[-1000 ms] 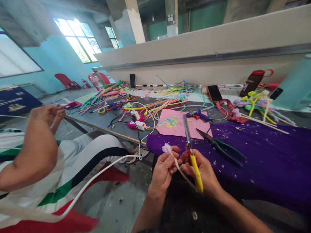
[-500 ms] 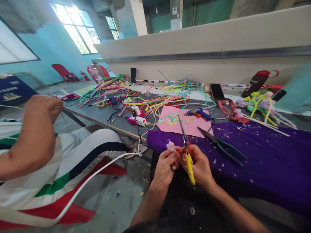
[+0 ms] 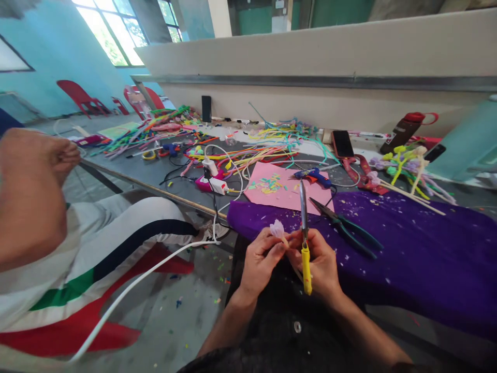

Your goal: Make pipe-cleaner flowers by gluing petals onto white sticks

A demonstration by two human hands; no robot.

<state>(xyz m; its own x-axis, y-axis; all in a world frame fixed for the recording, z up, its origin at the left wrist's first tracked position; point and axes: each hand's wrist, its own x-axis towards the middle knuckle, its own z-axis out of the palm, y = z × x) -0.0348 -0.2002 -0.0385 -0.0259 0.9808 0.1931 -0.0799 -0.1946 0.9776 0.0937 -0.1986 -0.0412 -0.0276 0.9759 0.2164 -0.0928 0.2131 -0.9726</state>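
Since a second ago the scissors (image 3: 304,233) are standing more upright, blades pointing up instead of leaning left. Right hand (image 3: 320,264) is gripping their yellow handle. Left hand (image 3: 262,259) is pinching a small pale-pink flower piece (image 3: 277,228) just above the fingers, over the purple cloth (image 3: 419,248) edge. Green pliers (image 3: 344,226) are lying nearby.

Both forearms reach forward and meet close before the chest. The left hand (image 3: 261,259) pinches with curled fingers. The right hand (image 3: 320,261) is closed in a grip, thumb up.
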